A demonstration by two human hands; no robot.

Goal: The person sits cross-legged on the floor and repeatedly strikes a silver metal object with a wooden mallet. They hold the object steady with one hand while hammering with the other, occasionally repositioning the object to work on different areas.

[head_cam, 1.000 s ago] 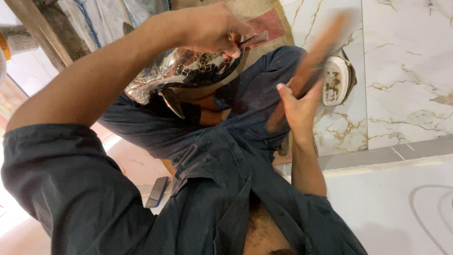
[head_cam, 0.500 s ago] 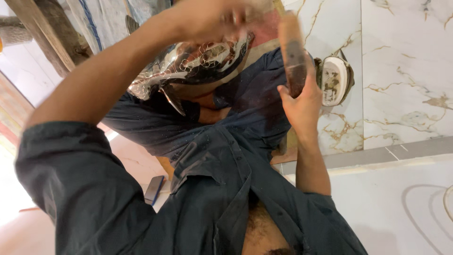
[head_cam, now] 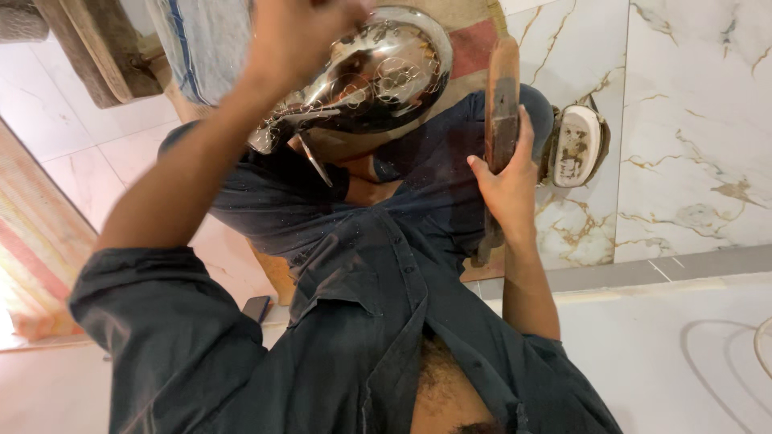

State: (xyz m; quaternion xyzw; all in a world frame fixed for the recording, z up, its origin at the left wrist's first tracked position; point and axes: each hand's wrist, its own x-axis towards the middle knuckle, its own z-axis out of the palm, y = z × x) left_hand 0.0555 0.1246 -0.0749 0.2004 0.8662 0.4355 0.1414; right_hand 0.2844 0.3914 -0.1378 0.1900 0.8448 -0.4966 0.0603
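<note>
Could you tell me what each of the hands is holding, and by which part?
Left hand grips the shiny metal vessel at its upper edge; right hand clasps the wooden stick around its middle.

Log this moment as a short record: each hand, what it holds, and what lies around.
left hand: raised, on the top edge of a shiny metal bowl
right hand: gripping a long wooden tool, held nearly upright
bowl: embossed ring patterns, tilted, over the lap
clothing: dark shirt, open at the chest
floor: marble tiles
nearby: sandal right of the tool; small dark flat object on the floor; striped mat at left
</note>
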